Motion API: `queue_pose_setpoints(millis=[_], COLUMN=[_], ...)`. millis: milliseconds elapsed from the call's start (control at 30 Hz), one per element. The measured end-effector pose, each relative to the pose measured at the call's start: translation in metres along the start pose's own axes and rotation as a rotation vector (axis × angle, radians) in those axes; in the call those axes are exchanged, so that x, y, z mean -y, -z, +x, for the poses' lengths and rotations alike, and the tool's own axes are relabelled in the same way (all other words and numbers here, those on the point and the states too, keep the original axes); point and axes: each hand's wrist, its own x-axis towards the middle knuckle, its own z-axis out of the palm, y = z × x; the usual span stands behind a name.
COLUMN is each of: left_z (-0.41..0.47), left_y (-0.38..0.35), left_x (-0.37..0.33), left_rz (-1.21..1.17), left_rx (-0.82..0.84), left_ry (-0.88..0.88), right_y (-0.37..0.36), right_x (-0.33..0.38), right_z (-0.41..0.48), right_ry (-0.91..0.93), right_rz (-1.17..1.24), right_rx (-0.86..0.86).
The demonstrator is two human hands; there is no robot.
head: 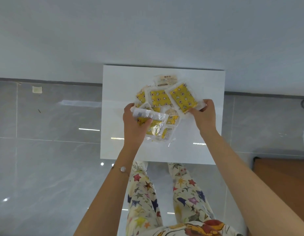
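Observation:
Several yellow patterned packets in clear wrappers lie in a loose pile point(158, 98) on a small white table point(117, 82). My left hand point(133, 123) grips a clear plastic bag point(153, 121) with yellow packets inside it, at the near left of the pile. My right hand point(205, 114) pinches the corner of one yellow packet point(182, 97) at the right of the pile. One pale packet with printed text point(166, 80) lies at the far side.
The table stands against a pale wall point(147, 31) on a glossy grey tiled floor point(45, 150). A brown wooden surface point(284, 181) is at the right. My legs in star-patterned trousers point(142, 193) stand at the table's near edge.

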Motion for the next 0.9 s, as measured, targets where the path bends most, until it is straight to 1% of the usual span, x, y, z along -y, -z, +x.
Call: queue_pose_setpoints(millis=[33, 100, 133, 233, 300, 367, 467, 500, 567, 600, 733, 800, 900], left_z=[0.001, 0.005, 0.006, 0.007, 0.007, 0.008, 0.007, 0.006, 0.004, 0.003, -0.001, -0.001, -0.003], left_y=[0.001, 0.005, 0.006, 0.006, 0.004, 0.000, -0.003, -0.003, -0.003, -0.003, -0.006, -0.005, 0.003], left_x=[0.002, 0.009, 0.010, 0.004, -0.003, -0.006, -0.007, -0.007, -0.008, -0.008, -0.009, -0.006, 0.000], left_rz=[0.024, 0.093, 0.076, -0.082, -0.154, -0.170, -0.175, -0.185, -0.199, -0.198, -0.220, -0.253, -0.394], left_rx=[0.005, 0.024, 0.038, 0.095, 0.141, 0.172, 0.190, 0.199, 0.219, 0.227, 0.241, 0.195, 0.085], left_ry=[0.040, 0.079, 0.084, 0.067, 0.047, 0.053, 0.080, 0.080, 0.062, 0.054, 0.045, 0.066, 0.186], right_y=[-0.002, -0.008, -0.012, -0.025, -0.034, -0.039, -0.043, -0.044, -0.043, -0.043, -0.035, -0.029, -0.020], right_x=[0.005, 0.019, 0.025, 0.041, 0.044, 0.044, 0.037, 0.035, 0.027, 0.024, 0.025, 0.024, 0.022], right_z=[0.001, 0.007, 0.011, 0.021, 0.026, 0.026, 0.019, 0.016, 0.016, 0.017, 0.011, 0.007, 0.001], right_ry=[0.046, 0.109, 0.127, 0.123, 0.113, 0.128, 0.131, 0.145, 0.217, 0.229, 0.180, 0.168, 0.106], right_rz=[-0.046, -0.054, -0.056, -0.123, -0.207, -0.281, -0.301, -0.340, -0.494, -0.526, -0.350, -0.301, -0.223], right_rx=[-0.008, 0.022, 0.060, 0.214, 0.271, 0.270, 0.302, 0.302, 0.259, 0.233, 0.163, 0.154, 0.157])
